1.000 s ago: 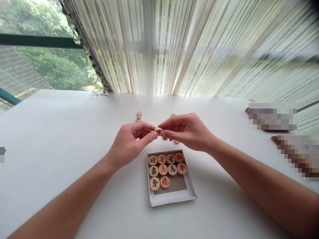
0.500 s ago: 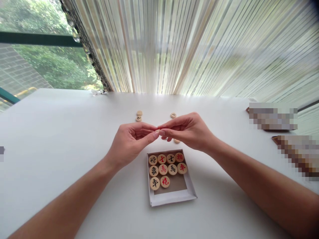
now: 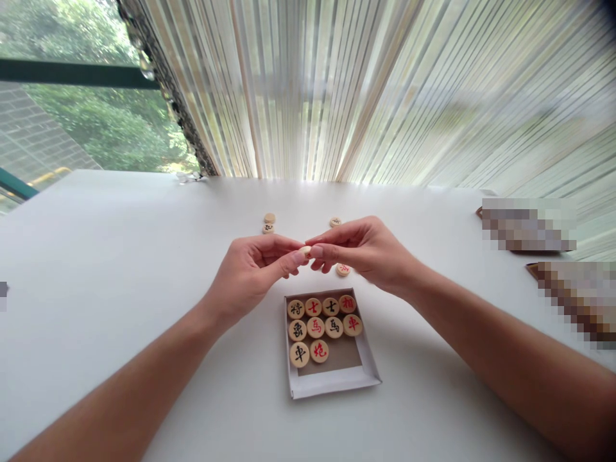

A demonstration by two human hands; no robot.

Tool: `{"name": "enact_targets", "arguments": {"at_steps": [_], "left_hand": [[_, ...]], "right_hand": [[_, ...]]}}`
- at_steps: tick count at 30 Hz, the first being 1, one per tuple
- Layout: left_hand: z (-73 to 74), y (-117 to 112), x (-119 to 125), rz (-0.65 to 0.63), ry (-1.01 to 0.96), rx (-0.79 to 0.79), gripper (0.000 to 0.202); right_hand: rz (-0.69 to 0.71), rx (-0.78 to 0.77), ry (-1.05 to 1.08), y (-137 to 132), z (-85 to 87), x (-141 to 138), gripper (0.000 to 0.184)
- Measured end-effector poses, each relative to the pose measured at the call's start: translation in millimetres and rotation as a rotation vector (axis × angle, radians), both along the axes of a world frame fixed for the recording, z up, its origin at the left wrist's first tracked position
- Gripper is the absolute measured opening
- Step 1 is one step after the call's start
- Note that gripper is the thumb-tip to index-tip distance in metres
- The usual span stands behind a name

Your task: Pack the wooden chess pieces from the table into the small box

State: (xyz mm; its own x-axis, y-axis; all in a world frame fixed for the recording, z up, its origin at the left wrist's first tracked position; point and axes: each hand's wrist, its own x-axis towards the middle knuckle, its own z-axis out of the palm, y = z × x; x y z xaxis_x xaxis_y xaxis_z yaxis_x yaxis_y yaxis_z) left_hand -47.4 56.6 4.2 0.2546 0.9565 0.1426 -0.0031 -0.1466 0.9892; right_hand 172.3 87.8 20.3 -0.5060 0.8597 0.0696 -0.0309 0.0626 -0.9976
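Note:
Between the fingertips of both my hands is one wooden Chinese chess piece, tilted, with a bit of red marking showing. My left hand pinches it from the left; my right hand pinches it from the right. Just below the hands lies a shallow cardboard box with several chess pieces set in rows, some marked red and some black. The last row holds a black-marked piece and a red-marked piece; bare brown bottom shows to their right. A loose red-marked piece lies under my right hand.
Farther back on the white table are a plain-faced piece, a black-marked piece beside it, and another black-marked piece. Two blurred-out brown-edged objects stand at the right. A string curtain hangs behind the table.
The piece between my fingertips has tilted, so its red marking now shows. My hands have barely shifted. The loose red-marked piece beneath my right hand is more visible.

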Motion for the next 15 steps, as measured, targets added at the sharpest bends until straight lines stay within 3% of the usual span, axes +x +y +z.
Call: {"name": "enact_targets", "arguments": {"at_steps": [10, 15], "left_hand": [[-4.2, 2.6, -2.2, -0.127, -0.128, -0.051, 0.015], [-4.2, 2.1, -0.9, -0.117, -0.154, -0.075, 0.018]], "right_hand": [[0.056, -0.098, 0.111, 1.5, -2.0, 0.2, 0.024], [0.032, -0.128, 0.109, 1.1, -1.5, -0.1, 0.03]]}}
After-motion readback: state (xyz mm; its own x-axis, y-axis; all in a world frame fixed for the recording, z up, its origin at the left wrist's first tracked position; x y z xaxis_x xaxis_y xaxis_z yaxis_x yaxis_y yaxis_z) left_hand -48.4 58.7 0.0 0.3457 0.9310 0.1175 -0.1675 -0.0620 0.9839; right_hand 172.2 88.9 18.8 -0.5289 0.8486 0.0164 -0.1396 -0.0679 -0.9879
